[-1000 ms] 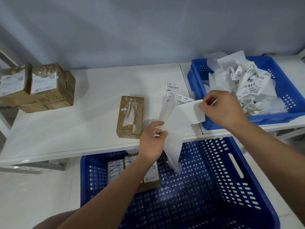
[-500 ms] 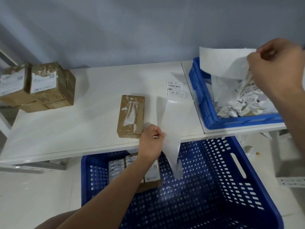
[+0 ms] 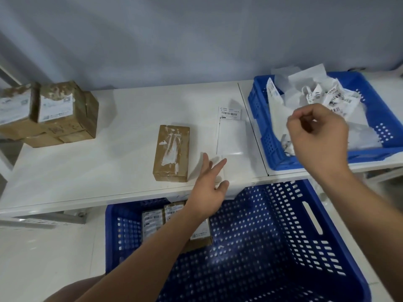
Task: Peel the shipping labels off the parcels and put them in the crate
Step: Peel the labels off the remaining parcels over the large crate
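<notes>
Label (image 3: 230,131): flat on table (image 3: 109,149), between parcel (image 3: 172,152) and small crate (image 3: 268,138), lower end over table edge at left hand (image 3: 209,184). Thin, light, floppy, probably tacky on back; best pinched at a free corner, kept clear of other paper. Left hand: fingers spread, gripping nothing. Right hand (image 3: 318,136): loosely curled above crate's label pile (image 3: 327,97), nothing seen in it. Print: barcode at label top, text too small to read. Parcel bare, white residue. Labelled parcels in stack (image 3: 46,114) far left, more in big crate (image 3: 283,247)
</notes>
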